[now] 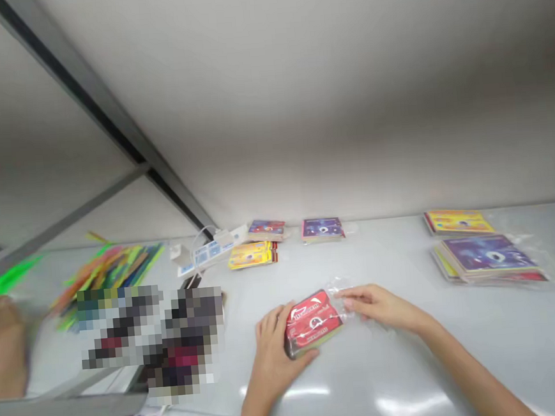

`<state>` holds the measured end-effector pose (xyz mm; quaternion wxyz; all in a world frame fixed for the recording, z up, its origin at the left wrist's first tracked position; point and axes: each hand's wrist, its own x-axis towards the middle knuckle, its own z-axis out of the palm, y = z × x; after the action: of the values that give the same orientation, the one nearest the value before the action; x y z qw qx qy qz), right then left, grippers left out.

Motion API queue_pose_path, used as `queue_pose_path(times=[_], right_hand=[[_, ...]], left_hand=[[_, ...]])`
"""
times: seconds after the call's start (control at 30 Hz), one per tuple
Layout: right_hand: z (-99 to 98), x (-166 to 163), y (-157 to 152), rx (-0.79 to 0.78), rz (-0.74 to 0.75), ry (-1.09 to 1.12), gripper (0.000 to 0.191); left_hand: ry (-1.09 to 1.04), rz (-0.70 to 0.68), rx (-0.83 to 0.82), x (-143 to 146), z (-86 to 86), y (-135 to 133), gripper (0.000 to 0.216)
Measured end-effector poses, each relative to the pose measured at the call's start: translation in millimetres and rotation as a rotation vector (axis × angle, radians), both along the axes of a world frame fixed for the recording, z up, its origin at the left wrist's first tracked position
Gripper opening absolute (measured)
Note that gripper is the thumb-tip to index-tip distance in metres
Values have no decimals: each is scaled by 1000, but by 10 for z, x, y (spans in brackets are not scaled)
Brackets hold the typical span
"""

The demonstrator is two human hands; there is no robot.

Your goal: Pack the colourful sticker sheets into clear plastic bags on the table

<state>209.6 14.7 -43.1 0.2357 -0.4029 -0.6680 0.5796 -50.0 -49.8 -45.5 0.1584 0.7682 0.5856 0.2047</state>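
My left hand (pixel 273 350) grips a red pack of cards (pixel 312 322) at its left end, fingers curled over the top and thumb under the near edge. The pack lies on the white table (pixel 415 364) inside a clear plastic wrapper (pixel 338 291). My right hand (pixel 379 306) pinches the wrapper's open end at the pack's right side, fingers pressed together.
Flat card packs lie along the wall: a blue one (pixel 266 229), a yellow one (pixel 252 255), a purple one (pixel 322 229). A stack in plastic (pixel 487 257) and a yellow pack (pixel 457 221) sit at right. Coloured sticks (pixel 109 272) lie left, beside another person's blurred hand (pixel 0 345).
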Motion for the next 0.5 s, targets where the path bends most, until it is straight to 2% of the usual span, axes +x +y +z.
queue_pose_path(times=[0.07, 0.17, 0.27, 0.33, 0.4, 0.5], right_hand=[[-20, 98, 49, 25, -119, -29, 44], [-60, 294, 137, 156, -307, -104, 38], [-146, 481, 215, 331, -496, -319, 33], [-229, 570, 254, 405, -605, -436, 37], [-319, 629, 282, 441, -683, -514, 43], [-434, 674, 309, 461, -719, -599, 42]], left_hand=[[-11, 4, 14, 18, 17, 0, 71], [-26, 33, 23, 35, 25, -5, 65], [-38, 51, 29, 32, 6, -10, 65], [-42, 46, 37, 26, -8, -12, 66], [-41, 40, 36, 24, -11, -12, 65], [-42, 40, 39, 30, 1, -8, 65]])
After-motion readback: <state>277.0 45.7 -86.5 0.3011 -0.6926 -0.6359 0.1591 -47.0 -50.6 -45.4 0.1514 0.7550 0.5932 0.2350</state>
